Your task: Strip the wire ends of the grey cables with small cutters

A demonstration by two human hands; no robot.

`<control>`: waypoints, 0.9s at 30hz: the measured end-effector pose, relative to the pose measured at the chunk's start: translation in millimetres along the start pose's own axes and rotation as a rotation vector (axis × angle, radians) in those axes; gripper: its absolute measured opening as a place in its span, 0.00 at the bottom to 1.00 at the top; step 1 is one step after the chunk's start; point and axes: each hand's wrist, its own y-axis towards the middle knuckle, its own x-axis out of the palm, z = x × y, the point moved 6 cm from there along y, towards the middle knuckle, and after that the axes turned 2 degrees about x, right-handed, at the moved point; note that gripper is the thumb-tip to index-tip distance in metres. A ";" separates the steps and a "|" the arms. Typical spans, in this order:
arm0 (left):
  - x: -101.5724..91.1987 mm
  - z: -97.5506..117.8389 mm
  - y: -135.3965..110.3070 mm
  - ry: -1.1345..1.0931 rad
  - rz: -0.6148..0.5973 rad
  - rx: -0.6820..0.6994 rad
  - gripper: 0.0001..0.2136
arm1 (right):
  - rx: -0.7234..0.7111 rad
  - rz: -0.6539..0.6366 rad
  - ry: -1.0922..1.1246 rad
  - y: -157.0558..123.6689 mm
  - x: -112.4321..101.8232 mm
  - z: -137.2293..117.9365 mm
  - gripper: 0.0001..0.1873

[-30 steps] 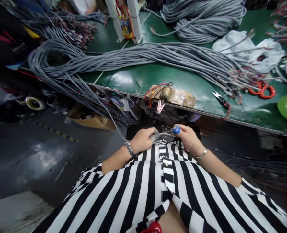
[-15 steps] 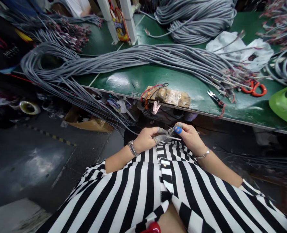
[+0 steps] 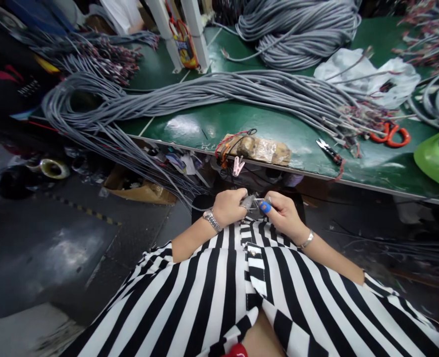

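Note:
Close together above my lap, both hands pinch the stripped end of a grey cable (image 3: 190, 200). My left hand (image 3: 230, 207) is closed on the cable near where its jacket ends, and the cable trails off left toward the bundle. Fine wires (image 3: 257, 200) show in the small gap between my hands. My right hand (image 3: 283, 213) is closed on these wires, a blue wrap round one fingertip; which strands it grips is too small to tell. Grey coverings sit on some other fingertips.
A long grey cable bundle (image 3: 219, 91) lies across the green bench (image 3: 182, 121). Near its edge are a wooden block (image 3: 266, 148) with a pink clip (image 3: 238, 166), small cutters (image 3: 329, 151), orange-handled scissors (image 3: 398, 136) and a green basket (image 3: 437, 158). Below stands a cardboard box (image 3: 141, 191).
My left hand has moved slightly right and its fingers have curled in more. My right hand has shifted a little down and left, with its thumb now lower on the wires.

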 end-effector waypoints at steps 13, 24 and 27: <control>11.5 -46.5 -27.7 -1.437 0.168 -0.390 0.12 | 0.526 -0.066 0.544 4.0 23.8 54.0 0.22; 10.4 -20.0 -33.8 -1.506 0.175 -0.248 0.20 | 0.393 0.083 0.625 39.9 42.5 19.5 0.26; 9.8 -21.4 -34.2 -1.515 0.228 -0.228 0.19 | 0.422 0.139 0.709 39.9 45.6 19.9 0.22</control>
